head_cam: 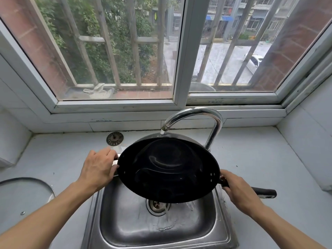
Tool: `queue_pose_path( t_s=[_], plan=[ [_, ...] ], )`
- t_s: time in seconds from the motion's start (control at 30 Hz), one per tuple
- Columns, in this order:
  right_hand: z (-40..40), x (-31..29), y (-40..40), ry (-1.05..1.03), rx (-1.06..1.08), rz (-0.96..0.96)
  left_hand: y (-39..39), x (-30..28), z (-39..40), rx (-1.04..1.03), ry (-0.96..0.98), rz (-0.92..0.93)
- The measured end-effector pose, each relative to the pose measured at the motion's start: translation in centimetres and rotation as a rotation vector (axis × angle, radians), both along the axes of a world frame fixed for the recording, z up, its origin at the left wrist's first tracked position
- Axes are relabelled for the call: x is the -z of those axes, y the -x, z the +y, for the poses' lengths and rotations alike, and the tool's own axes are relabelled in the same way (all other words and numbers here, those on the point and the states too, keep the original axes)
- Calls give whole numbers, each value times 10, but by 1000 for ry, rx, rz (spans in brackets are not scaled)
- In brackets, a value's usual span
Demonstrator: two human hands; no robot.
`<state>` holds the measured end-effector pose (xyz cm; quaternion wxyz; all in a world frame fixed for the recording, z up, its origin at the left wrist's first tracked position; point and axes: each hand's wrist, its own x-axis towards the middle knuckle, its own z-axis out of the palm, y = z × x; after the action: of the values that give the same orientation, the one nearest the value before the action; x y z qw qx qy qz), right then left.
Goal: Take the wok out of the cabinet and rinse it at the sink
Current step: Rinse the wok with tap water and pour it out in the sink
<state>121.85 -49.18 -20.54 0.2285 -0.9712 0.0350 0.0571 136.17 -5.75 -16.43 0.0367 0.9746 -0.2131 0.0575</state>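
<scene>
A wide window (115,51) with outside bars filled the far wall. Below it a pale tabletop (260,159) carried a steel sink (161,230) in the near centre. I held a black wok (168,169) tilted over the sink, its hollow facing me, under the curved chrome tap (206,119), where water met its far rim. My left hand (98,168) had its grip curled on the wok's left edge. My right hand (239,191) had its grip wrapped round the long black handle (265,193). A round strainer (114,138) lay far left on the tabletop.
</scene>
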Motion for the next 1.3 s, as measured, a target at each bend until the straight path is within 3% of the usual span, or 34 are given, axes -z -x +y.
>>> queue_pose_path(
  t_s=[1.3],
  plan=[
    [69, -49, -95, 212, -355, -213, 65, 37, 91, -377, 287, 108]
  ],
)
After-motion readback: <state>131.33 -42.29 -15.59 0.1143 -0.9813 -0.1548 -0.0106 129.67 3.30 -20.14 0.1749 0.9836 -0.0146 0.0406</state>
